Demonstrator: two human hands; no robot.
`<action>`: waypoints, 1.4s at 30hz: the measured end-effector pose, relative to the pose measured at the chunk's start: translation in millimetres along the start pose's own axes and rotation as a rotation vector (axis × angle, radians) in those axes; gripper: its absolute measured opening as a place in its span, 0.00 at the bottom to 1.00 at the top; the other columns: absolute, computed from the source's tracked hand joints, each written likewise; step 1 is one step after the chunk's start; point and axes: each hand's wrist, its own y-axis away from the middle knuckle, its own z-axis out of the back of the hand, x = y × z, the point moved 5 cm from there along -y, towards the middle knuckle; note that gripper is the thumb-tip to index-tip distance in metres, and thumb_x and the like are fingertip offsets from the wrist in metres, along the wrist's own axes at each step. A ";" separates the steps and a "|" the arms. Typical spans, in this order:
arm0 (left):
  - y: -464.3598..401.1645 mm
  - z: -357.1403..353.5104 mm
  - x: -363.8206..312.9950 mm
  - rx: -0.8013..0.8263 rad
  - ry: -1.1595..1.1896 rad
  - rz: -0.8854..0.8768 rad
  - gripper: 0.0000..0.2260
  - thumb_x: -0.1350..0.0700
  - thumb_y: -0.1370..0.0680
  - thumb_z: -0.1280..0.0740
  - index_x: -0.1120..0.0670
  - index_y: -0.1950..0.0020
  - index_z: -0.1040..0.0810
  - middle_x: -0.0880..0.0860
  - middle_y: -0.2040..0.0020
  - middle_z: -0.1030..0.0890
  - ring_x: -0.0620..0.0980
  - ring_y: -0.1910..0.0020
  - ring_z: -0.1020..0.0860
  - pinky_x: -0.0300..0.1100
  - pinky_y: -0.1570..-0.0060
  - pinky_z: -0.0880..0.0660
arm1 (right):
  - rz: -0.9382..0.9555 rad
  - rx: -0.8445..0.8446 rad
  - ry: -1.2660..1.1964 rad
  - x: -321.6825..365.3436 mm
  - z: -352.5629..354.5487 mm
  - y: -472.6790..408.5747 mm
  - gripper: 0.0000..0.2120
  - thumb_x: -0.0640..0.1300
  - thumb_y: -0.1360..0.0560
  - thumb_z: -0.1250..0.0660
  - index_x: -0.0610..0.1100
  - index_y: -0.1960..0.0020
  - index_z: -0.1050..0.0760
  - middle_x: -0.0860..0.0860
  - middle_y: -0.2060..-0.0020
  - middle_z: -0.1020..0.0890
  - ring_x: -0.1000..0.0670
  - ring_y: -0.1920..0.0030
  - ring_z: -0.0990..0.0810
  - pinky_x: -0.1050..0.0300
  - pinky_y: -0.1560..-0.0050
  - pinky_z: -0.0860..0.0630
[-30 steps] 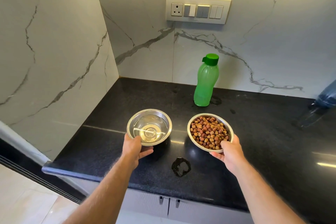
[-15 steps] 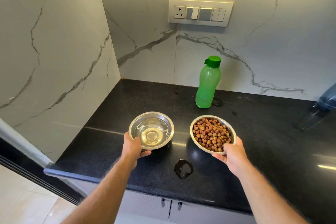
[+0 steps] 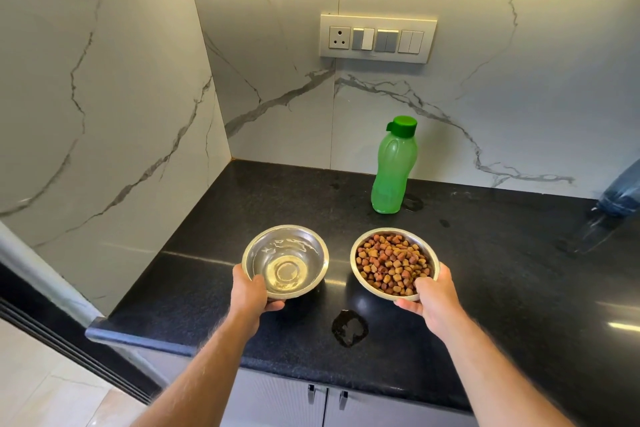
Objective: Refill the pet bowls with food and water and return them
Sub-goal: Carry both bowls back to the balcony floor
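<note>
Two steel pet bowls are held just above the black countertop [image 3: 221,274]. The water bowl [image 3: 294,246] holds clear water, and my left hand [image 3: 252,295] grips its near rim, thumb inside the edge. The food bowl [image 3: 394,262] is heaped with brown kibble, and my right hand [image 3: 434,298] grips its near right rim. Both bowls are level and sit side by side with a gap between them.
A green water bottle [image 3: 393,170] with its cap shut stands near the back wall. A small puddle [image 3: 349,328] lies on the counter near the front edge. A blue-grey object [image 3: 620,191] sits at the far right. Marble walls close the left and back.
Both bowls have risen slightly off the counter and come a little toward me, still in the same grips. The water's surface ripples.
</note>
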 end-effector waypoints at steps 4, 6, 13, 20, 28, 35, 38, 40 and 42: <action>10.0 4.9 5.1 -0.020 0.018 -0.018 0.18 0.64 0.17 0.42 0.45 0.33 0.37 0.49 0.45 0.25 0.55 0.53 0.16 0.43 0.71 0.20 | 0.009 0.044 0.008 -0.3 -11.2 5.1 0.24 0.32 0.17 0.39 0.54 0.27 0.33 0.46 0.38 0.26 0.45 0.51 0.21 0.51 0.70 0.16; 15.8 8.3 9.0 -0.034 0.023 -0.019 0.18 0.64 0.17 0.42 0.46 0.33 0.37 0.49 0.46 0.25 0.55 0.53 0.16 0.42 0.71 0.20 | 0.008 0.059 0.014 -0.9 -15.7 7.0 0.24 0.32 0.17 0.39 0.54 0.27 0.33 0.46 0.37 0.26 0.45 0.51 0.21 0.51 0.70 0.17; 44.4 34.6 7.2 -0.136 0.121 -0.040 0.16 0.63 0.17 0.40 0.45 0.35 0.36 0.51 0.43 0.25 0.57 0.50 0.17 0.42 0.70 0.20 | 0.039 0.152 0.072 1.2 -37.6 18.0 0.24 0.33 0.17 0.40 0.55 0.27 0.34 0.46 0.36 0.26 0.44 0.51 0.21 0.52 0.70 0.17; 77.7 81.0 6.0 -0.258 0.214 -0.107 0.16 0.64 0.19 0.42 0.47 0.36 0.35 0.53 0.43 0.25 0.58 0.52 0.16 0.43 0.71 0.20 | 0.064 0.316 0.082 0.5 -85.2 47.2 0.26 0.30 0.19 0.42 0.56 0.30 0.33 0.47 0.38 0.25 0.42 0.46 0.19 0.51 0.69 0.16; 112.7 161.0 28.2 -0.389 0.297 -0.148 0.18 0.68 0.23 0.48 0.52 0.37 0.34 0.60 0.42 0.26 0.58 0.60 0.17 0.45 0.73 0.21 | 0.135 0.446 0.161 -9.6 -146.4 100.9 0.24 0.31 0.18 0.41 0.56 0.32 0.33 0.47 0.38 0.26 0.45 0.48 0.21 0.50 0.69 0.16; 145.9 250.4 54.2 -0.458 0.354 -0.152 0.18 0.70 0.22 0.50 0.53 0.38 0.33 0.62 0.46 0.24 0.51 0.74 0.20 0.42 0.78 0.24 | 0.155 0.540 0.217 -33.6 -206.5 160.7 0.24 0.30 0.18 0.41 0.54 0.30 0.34 0.47 0.38 0.27 0.44 0.49 0.22 0.53 0.72 0.18; 162.5 291.4 68.7 -0.494 0.355 -0.139 0.20 0.69 0.23 0.50 0.52 0.37 0.32 0.62 0.47 0.23 0.49 0.76 0.21 0.41 0.78 0.24 | 0.149 0.562 0.233 -53.5 -233.9 190.9 0.24 0.30 0.19 0.42 0.54 0.31 0.33 0.46 0.38 0.27 0.45 0.50 0.22 0.54 0.73 0.18; 174.5 320.4 80.7 -0.528 0.355 -0.132 0.19 0.69 0.23 0.49 0.49 0.41 0.30 0.61 0.47 0.22 0.51 0.75 0.20 0.42 0.78 0.23 | 0.150 0.586 0.253 -69.5 -253.0 211.9 0.24 0.30 0.20 0.42 0.53 0.30 0.33 0.46 0.37 0.27 0.45 0.50 0.22 0.54 0.74 0.19; 187.0 347.6 92.7 -0.557 0.359 -0.123 0.18 0.69 0.23 0.49 0.47 0.46 0.31 0.60 0.48 0.23 0.51 0.76 0.21 0.43 0.78 0.23 | 0.154 0.625 0.277 -86.1 -271.7 232.2 0.26 0.30 0.20 0.42 0.51 0.27 0.34 0.45 0.37 0.27 0.44 0.50 0.22 0.54 0.74 0.18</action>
